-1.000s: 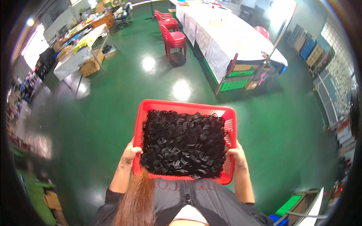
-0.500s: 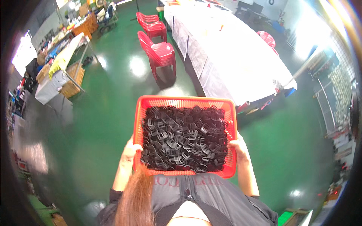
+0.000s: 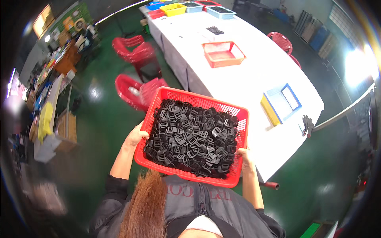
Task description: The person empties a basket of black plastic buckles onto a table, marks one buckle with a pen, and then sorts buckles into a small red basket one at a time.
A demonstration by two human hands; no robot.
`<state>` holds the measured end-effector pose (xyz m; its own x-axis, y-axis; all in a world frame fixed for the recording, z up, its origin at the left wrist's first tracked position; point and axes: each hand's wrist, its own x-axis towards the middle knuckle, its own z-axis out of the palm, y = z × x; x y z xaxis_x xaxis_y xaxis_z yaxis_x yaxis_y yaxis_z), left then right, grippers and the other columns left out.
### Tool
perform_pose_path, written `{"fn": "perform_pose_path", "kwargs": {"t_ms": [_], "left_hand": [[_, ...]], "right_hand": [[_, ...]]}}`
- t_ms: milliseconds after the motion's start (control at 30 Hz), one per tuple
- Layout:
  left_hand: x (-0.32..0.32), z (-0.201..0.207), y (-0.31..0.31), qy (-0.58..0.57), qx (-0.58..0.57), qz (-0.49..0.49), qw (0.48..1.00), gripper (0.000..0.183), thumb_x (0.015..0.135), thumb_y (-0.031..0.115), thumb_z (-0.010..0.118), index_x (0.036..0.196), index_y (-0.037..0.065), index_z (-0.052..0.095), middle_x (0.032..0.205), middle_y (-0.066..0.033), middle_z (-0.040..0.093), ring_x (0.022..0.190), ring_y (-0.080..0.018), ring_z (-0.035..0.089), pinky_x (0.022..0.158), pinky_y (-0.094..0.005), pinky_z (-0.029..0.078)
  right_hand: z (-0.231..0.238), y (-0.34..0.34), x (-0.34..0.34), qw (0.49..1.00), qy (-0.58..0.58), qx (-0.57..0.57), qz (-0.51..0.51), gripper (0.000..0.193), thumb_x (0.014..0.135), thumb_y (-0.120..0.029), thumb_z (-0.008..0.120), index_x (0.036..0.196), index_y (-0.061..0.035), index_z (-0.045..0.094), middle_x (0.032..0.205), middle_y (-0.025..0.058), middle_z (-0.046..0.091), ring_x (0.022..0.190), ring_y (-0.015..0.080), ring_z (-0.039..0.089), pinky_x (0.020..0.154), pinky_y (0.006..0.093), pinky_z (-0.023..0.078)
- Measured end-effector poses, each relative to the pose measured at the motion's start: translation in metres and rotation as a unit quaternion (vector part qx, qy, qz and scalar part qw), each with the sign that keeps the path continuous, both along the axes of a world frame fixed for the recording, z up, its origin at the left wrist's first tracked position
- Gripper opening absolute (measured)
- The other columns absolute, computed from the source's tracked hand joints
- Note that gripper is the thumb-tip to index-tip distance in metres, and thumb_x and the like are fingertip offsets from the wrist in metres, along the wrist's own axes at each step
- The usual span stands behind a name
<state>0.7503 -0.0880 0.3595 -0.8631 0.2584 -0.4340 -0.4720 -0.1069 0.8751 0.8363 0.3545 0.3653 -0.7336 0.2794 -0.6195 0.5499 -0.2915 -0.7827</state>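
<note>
Fingers [image 3: 144, 135] of the left hand [image 3: 135, 137] and right hand [image 3: 247, 158] pinched opposite side rims of a red basket [image 3: 202, 98], held before the chest and heaped with black buckles [image 3: 192, 137]. To the right and far, a white worktop [image 3: 274, 150] carried a blue-and-yellow bin [image 3: 270, 110] and, farther off, an orange-red tray [image 3: 226, 62]. Red chairs [image 3: 143, 52] stood left.

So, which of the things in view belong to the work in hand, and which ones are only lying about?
Probably belong to the work:
- red basket, gripped by both hands
- black buckle-like pieces inside it

Probably only lying about, untouched:
- orange-red bin on the white table
- blue-and-yellow box, also there
- red chairs beside the table
</note>
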Motion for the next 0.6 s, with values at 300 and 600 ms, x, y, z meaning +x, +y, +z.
{"fn": "perform_pose_path", "kwargs": {"t_ms": [300,600], "left_hand": [[-0.518,-0.101,0.033,0.022,-0.034,-0.027,0.999,0.08,0.056,-0.005,0.051,0.135,0.004,0.047,0.085,0.0001,0.056,0.068,-0.0092,0.051,0.057,-0.0206,0.041],[-1.133,-0.503,0.214,0.107,-0.052,0.231,0.966,0.078,0.054,-0.007,0.048,0.131,0.002,0.05,0.085,-0.0009,0.058,0.065,-0.0099,0.053,0.058,-0.0204,0.043]], "right_hand": [[-0.073,0.015,-0.5,0.997,0.078,-0.02,-0.013,0.078,0.058,0.01,0.048,0.136,-0.0026,0.047,0.083,-0.0005,0.055,0.065,0.0089,0.049,0.055,0.0212,0.041],[-0.532,0.193,-1.322,0.937,0.234,-0.125,0.227,0.089,0.061,0.011,0.047,0.145,-0.0154,0.04,0.1,0.0017,0.064,0.062,0.0077,0.05,0.052,0.0217,0.041]]}}
